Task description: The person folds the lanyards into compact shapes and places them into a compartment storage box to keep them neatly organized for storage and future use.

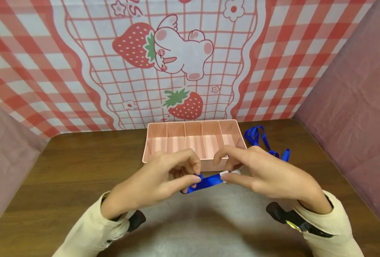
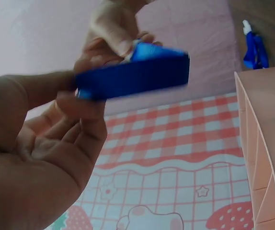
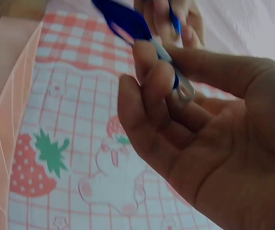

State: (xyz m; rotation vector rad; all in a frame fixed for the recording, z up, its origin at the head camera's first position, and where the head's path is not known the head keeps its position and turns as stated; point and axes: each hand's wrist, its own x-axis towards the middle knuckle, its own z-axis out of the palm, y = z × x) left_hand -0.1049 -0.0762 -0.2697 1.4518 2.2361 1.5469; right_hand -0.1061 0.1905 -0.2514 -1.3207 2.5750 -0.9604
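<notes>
Two cream sleeves (image 1: 84,228) are being worn at the near side, and from them the left hand (image 1: 157,178) and the right hand (image 1: 270,175) are being held over the tabletop (image 1: 80,164). In the left grip, a blue strap (image 1: 207,182) is being pinched between thumb and fingers; in the right grip, its white clip (image 1: 224,176) is being pinched. The strap is being held in the air between the two. Beyond it, a pink tray (image 1: 210,165) with five compartments is being carried by the tabletop, its front edge being partly hidden by both hands. On the tray's left, a wide stretch of wood is being left for moving, up to the side edge; on its right, room is being narrowed by a second blue strap (image 2: 257,51), loosely looped. Close behind the tray's back edge, a strawberry-printed cloth (image 1: 292,64) is being hung, both sides being bounded by pink fabric (image 1: 353,89).
</notes>
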